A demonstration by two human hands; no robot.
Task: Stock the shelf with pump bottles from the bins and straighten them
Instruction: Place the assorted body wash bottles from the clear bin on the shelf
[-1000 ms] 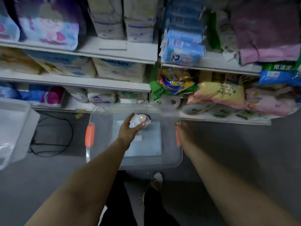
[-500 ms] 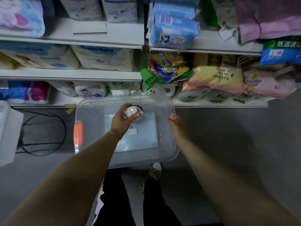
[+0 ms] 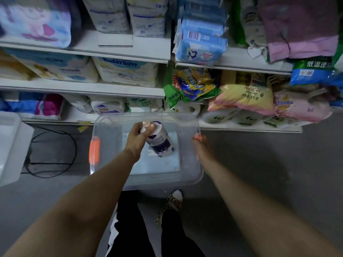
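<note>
Left hand [image 3: 138, 137] grasps bottle [image 3: 160, 142] by pump top, over the clear bin [image 3: 193, 175]. Bottle tilted: top at 11 o'clock, base at 5. Right hand [image 3: 201, 148] grips bin's 3 o'clock rim.

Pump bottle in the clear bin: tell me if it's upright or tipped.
Tipped. The pump bottle leans, base low and right, with the left hand gripping its top inside the clear bin.

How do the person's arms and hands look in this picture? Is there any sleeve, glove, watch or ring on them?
Both forearms are bare as far as the frame shows: no sleeves are visible. The left hand and the right hand wear no gloves, and no watch or bracelet shows at either wrist. No ring is visible, though the dim light and the blur make small details hard to tell.
</note>
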